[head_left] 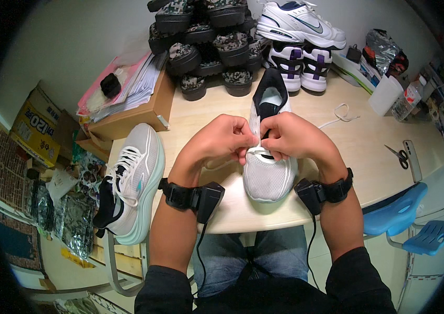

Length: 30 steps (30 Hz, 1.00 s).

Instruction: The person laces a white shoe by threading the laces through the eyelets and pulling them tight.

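Observation:
A pale grey mesh sneaker point(266, 183) with a black collar lies on the table in front of me, its toe toward me. Over its lowest eyelets, my left hand point(227, 137) and my right hand point(291, 135) meet with bent fingers. Both are closed in a pinch on the white shoelace point(255, 125); the fingers partly hide the lace and eyelets. A loose length of lace curls on the table to the right of my right hand. The matching sneaker point(135, 180), fully laced, rests at the table's left edge.
Behind stand piled camouflage-patterned shoes point(201, 52) and white sneakers point(301, 29). A cardboard box point(151, 107) holding papers is at the left. Scissors point(401, 157), a phone point(412, 159) and a plastic bottle point(409, 99) lie or stand at the right, with a blue chair point(397, 212) below.

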Tool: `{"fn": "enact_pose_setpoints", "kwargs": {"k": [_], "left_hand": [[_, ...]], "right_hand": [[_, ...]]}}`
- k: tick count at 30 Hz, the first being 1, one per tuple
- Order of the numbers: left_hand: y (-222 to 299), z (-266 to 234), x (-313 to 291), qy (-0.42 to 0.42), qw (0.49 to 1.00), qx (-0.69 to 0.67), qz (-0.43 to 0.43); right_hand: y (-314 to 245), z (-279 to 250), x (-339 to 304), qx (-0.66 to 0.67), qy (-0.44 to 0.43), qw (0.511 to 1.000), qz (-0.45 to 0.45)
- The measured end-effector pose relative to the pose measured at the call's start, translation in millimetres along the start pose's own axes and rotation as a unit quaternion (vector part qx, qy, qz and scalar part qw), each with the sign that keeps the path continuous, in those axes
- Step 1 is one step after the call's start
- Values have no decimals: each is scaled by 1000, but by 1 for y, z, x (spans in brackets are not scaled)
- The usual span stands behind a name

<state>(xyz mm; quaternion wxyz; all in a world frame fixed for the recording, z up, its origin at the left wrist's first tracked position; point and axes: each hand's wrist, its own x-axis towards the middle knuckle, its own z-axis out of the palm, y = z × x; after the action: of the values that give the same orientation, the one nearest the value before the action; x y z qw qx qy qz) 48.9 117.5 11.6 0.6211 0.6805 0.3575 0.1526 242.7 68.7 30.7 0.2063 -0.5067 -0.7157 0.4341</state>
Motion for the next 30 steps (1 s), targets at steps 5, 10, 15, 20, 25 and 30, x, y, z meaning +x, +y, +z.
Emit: {"fn": "enact_pose_setpoints", "kwargs": {"k": [5,10,15,20,25,30], "left_hand": [[-3,-1,3,-21,1000,-1,14],[3,13,9,13,999,46,0],[-1,8,9,28,997,66,-13],[5,4,6,19,996,83,-29],[-1,13,14,35,995,89,10],[0,10,10,17,999,50,6]], "right_hand": [[5,3,3,-40,17,999,-32],[10,1,1,-72,34,995,-67],[12,-19,-16,-28,-1,999,-32],[47,-83,-47,98,391,914,40],[17,-56,-38,171,298,937,-71],[-3,-10,-16,-70,50,995,-52]]}}
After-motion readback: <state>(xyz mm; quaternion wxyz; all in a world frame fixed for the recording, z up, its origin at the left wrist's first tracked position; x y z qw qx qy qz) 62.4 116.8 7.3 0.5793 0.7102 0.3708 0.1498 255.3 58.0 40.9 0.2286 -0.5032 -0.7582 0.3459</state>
